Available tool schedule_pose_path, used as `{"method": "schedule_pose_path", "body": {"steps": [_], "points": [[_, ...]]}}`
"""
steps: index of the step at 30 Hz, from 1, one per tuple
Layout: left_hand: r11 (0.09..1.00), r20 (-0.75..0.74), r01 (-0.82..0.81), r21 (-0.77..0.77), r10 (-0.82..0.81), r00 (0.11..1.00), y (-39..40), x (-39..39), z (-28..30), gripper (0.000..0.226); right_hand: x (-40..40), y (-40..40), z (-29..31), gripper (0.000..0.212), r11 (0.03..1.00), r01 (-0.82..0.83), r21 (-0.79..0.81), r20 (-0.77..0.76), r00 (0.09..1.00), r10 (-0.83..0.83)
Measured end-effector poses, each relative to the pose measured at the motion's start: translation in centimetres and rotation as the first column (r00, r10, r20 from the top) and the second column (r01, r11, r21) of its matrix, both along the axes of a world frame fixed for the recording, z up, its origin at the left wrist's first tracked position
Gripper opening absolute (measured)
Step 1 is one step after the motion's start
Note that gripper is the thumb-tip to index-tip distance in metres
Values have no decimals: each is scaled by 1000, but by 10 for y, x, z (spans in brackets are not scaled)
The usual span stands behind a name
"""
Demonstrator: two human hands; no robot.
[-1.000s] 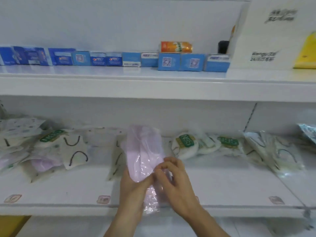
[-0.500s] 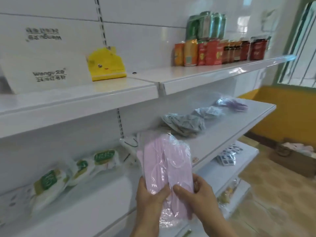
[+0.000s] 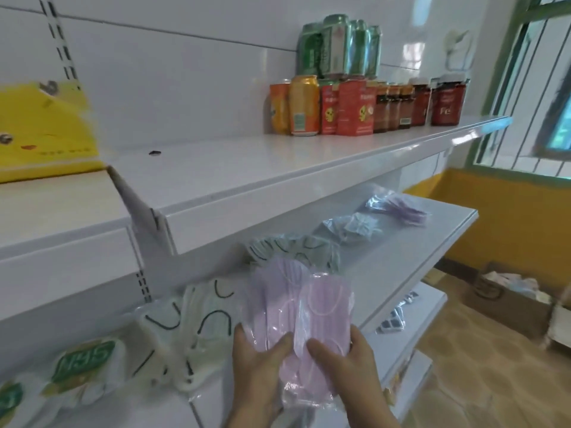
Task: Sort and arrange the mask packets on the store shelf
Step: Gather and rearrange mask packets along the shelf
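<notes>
My left hand and right hand both grip pink mask packets — lower centre. Mid-sort; next, probably place them by the purple pile — upper right of the shelf.

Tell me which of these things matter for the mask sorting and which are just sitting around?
Part of the job:
pink mask packets, in both hands
purple packets
white packets
mask shelf

Just lying about:
drink cans
red boxes
cardboard box
</notes>
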State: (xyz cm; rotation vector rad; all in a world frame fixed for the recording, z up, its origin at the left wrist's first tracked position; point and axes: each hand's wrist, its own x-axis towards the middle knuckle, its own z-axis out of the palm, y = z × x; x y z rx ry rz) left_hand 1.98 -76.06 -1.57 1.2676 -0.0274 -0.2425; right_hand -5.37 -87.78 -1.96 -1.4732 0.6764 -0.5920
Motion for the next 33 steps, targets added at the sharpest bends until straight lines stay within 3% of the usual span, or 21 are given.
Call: {"method": "schedule_pose_path", "body": {"steps": [1, 6, 11, 17, 26, 33], "points": [[1000, -7, -5, -10, 5, 1000, -9, 6, 1, 91, 6, -10, 0, 53, 1000, 15, -2, 6, 1000, -15], [989, -107, 68, -132, -83, 991, -53, 24, 10, 34, 27, -48, -1, 39, 998, 32, 47, 50, 998, -34], [969, -99, 178, -171, -197, 975, -107, 32, 25, 48, 44, -103, 2, 23, 996, 44, 82, 100, 994, -52], [964, -15, 210, -163, -215, 977, -230, 43, 19, 74, 47, -221, 4, 42, 996, 42, 83, 110, 993, -51], [969, -148, 171, -177, -198, 969, -473, 40, 16, 48, 31, -459, 0, 52, 979, 204, 29, 37, 978, -205], [989, -196, 58, -138, -85, 977, -592, 70, 13, 39, 65, -579, 3, 33, 977, 198, 74, 25, 979, -200]]}}
